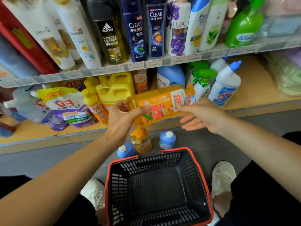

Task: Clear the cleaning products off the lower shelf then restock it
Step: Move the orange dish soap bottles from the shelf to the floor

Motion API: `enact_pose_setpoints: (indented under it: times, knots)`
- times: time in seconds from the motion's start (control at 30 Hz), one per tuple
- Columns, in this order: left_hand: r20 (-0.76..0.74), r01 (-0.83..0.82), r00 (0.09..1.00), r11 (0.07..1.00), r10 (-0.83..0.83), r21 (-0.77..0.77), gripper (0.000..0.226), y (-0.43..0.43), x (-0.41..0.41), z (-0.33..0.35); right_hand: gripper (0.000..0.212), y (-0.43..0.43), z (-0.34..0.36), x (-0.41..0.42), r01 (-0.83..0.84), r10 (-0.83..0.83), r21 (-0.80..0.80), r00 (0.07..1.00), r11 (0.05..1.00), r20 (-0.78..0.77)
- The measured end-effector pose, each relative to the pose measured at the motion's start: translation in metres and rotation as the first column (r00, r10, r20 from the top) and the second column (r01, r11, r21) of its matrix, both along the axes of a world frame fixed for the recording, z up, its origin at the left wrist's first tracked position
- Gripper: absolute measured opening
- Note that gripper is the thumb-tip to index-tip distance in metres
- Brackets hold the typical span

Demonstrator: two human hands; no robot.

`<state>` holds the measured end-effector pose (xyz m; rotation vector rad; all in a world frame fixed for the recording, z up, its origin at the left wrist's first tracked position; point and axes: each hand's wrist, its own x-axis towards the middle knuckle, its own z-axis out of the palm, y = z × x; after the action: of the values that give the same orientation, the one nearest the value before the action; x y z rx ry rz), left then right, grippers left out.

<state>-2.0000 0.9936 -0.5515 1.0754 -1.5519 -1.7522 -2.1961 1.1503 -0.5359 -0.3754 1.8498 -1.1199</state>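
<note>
My left hand (125, 116) grips the base end of an orange dish-soap bottle (160, 106), which lies sideways in the air in front of the lower shelf (254, 95). To the bottle's right, my right hand (202, 116) is open with fingers spread, close to the label but not gripping it. On the lower shelf stand yellow jugs (115, 88), a small orange bottle (96, 108), refill pouches (66, 108), a blue detergent jug (169, 75), a green-trigger spray bottle (202, 85) and a white toilet-cleaner bottle (225, 85).
On the grey floor below the shelf stand an orange bottle (141, 141) and two blue bottles (126, 150) (167, 139). A black basket with a red rim (159, 186) sits between my shoes, with nothing in it. The upper shelf (162, 61) holds shampoo bottles.
</note>
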Motion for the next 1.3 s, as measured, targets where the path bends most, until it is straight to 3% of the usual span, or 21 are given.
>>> enact_pose_setpoints:
  times: [0.17, 0.37, 0.57, 0.73, 0.83, 0.93, 1.07, 1.3]
  knots:
    - [0.17, 0.001, 0.984, 0.95, 0.055, -0.313, 0.07, -0.007, 0.002, 0.01, 0.024, -0.003, -0.008, 0.003, -0.123, 0.052, -0.139, 0.902, 0.983, -0.429]
    - [0.265, 0.202, 0.962, 0.82, -0.064, -0.535, 0.077, 0.003, 0.001, 0.027, 0.09, -0.015, -0.016, 0.013, -0.515, 0.253, -0.135, 0.612, 0.847, -0.75]
    - [0.245, 0.308, 0.949, 0.743, -0.198, -0.594, 0.07, 0.02, 0.002, 0.037, 0.093, -0.021, -0.027, 0.018, -0.606, 0.391, -0.279, 0.735, 0.745, -0.554]
    - [0.208, 0.383, 0.923, 0.738, -0.323, -0.555, 0.07, 0.017, 0.005, 0.042, 0.085, -0.02, -0.023, 0.019, -0.569, 0.328, -0.311, 0.752, 0.761, -0.571]
    - [0.165, 0.413, 0.908, 0.752, -0.385, -0.513, 0.046, 0.011, 0.005, 0.042, 0.083, -0.017, -0.02, 0.021, -0.555, 0.303, -0.29, 0.739, 0.78, -0.601]
    - [0.263, 0.42, 0.902, 0.553, -0.343, -0.72, 0.043, 0.012, 0.009, 0.037, 0.082, -0.015, -0.019, 0.023, -0.532, 0.28, -0.275, 0.739, 0.801, -0.613]
    - [0.333, 0.481, 0.855, 0.368, -0.398, -0.796, 0.044, 0.02, 0.011, 0.026, 0.079, -0.014, -0.017, 0.023, -0.489, 0.24, -0.292, 0.763, 0.822, -0.6]
    - [0.192, 0.306, 0.885, 0.219, -0.424, -0.926, 0.035, 0.023, 0.012, 0.02, 0.076, -0.011, -0.016, 0.027, -0.461, 0.199, -0.281, 0.749, 0.842, -0.632]
